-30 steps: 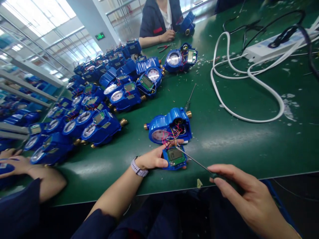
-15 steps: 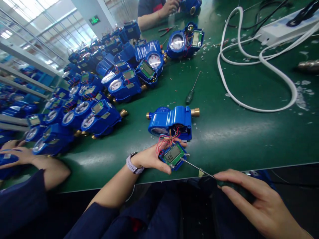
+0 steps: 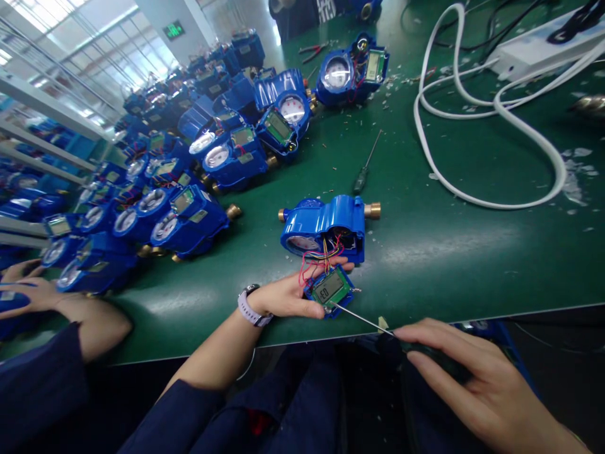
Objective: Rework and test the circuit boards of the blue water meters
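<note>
My left hand (image 3: pixel 288 296) holds a green circuit board with a display (image 3: pixel 329 287) in a blue housing, thumb along its near edge and fingers beneath. Thin red, yellow and dark wires (image 3: pixel 326 253) join the board to a blue water meter (image 3: pixel 324 224) lying on the table just beyond. My right hand (image 3: pixel 482 378) is closed around a screwdriver (image 3: pixel 362 318), whose dark handle is mostly hidden in the palm. The screwdriver's tip meets the near edge of the board, below the display.
Many blue water meters (image 3: pixel 189 211) crowd the left side. A second screwdriver (image 3: pixel 366 167) lies beyond my meter, and red-handled pliers (image 3: pixel 312 50) lie farther back. A white cable (image 3: pixel 425 139) loops from a power strip (image 3: pixel 534 53) at right. Another person's hand (image 3: pixel 28 293) touches a meter at far left.
The screwdriver tip has moved left along the board's near edge, my right hand shifting left with it. The board has tilted slightly in my left hand. The co-worker's hand at the back has left view.
</note>
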The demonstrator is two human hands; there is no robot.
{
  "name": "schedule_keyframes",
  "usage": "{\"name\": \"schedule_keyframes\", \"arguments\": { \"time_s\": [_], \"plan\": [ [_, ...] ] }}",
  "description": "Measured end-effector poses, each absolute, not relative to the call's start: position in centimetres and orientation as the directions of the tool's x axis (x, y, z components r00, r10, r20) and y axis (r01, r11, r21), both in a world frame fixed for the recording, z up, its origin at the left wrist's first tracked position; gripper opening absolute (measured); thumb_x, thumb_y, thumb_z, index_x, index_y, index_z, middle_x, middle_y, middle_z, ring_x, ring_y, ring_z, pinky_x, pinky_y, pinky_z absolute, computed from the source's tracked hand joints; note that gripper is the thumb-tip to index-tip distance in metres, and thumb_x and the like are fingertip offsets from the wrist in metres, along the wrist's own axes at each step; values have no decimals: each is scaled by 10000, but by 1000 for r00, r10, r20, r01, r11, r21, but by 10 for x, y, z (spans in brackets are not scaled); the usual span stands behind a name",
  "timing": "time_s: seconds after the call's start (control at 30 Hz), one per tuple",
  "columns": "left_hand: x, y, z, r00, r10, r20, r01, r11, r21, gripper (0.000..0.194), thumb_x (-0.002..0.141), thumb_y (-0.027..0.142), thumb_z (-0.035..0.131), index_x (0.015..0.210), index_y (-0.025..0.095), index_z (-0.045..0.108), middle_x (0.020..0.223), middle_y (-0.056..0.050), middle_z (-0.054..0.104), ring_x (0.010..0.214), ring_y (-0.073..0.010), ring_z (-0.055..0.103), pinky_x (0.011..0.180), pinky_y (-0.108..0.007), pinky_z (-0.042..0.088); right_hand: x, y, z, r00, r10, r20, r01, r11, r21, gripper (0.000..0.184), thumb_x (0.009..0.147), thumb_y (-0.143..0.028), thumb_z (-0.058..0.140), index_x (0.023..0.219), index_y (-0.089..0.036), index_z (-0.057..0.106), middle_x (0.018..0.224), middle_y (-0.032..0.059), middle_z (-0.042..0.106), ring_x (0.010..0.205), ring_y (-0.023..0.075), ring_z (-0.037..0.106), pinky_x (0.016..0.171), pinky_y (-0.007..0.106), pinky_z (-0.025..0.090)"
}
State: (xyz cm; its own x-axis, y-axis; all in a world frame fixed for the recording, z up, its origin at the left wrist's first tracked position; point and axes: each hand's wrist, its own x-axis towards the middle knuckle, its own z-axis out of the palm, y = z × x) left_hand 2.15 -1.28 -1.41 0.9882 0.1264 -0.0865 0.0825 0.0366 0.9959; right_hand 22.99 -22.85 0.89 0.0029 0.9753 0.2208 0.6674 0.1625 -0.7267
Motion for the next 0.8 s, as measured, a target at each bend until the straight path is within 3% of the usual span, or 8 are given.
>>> {"name": "schedule_keyframes", "arguments": {
  "time_s": [0.17, 0.37, 0.6, 0.8],
  "plan": [
    [21, -10, -20, 988, 143, -59, 42, 117, 992, 914, 671, 392, 814, 1439, 253, 338, 1516, -157, 357, 1389, -316, 371, 1109, -440, 359, 228, -225, 15, -30, 973, 231, 678, 189, -710, 253, 952, -169, 450, 1167, -280, 523, 997, -14, 670, 940, 111, 648, 757, 157, 515],
    [26, -5, -21, 986, 168, 14, 9, -135, 991, 949, 556, 376, 882, 1376, 244, 423, 1447, -151, 436, 1349, -313, 413, 1124, -440, 335, 227, -223, 20, -76, 971, 225, 709, 211, -672, 293, 955, -141, 423, 1206, -253, 525, 1050, 19, 623, 917, 88, 644, 740, 148, 501],
    [30, 0, -16, 997, 79, 1, 21, -280, 960, 1112, 569, 387, 871, 1467, 226, 235, 1350, -162, 525, 1304, -305, 473, 1116, -461, 346, 230, -219, 26, -148, 955, 258, 756, 277, -594, 329, 943, -122, 420, 1229, -226, 547, 1091, 27, 657, 949, 105, 651, 791, 178, 516],
    [34, 1, -11, 998, 68, -13, 34, -324, 946, 928, 582, 419, 852, 1365, 162, 426, 1358, -178, 508, 1293, -306, 482, 1110, -434, 369, 230, -216, 29, -168, 955, 244, 759, 283, -586, 348, 934, -117, 408, 1210, -259, 564, 1057, 2, 674, 903, 117, 665, 739, 200, 528]
  ]
}}
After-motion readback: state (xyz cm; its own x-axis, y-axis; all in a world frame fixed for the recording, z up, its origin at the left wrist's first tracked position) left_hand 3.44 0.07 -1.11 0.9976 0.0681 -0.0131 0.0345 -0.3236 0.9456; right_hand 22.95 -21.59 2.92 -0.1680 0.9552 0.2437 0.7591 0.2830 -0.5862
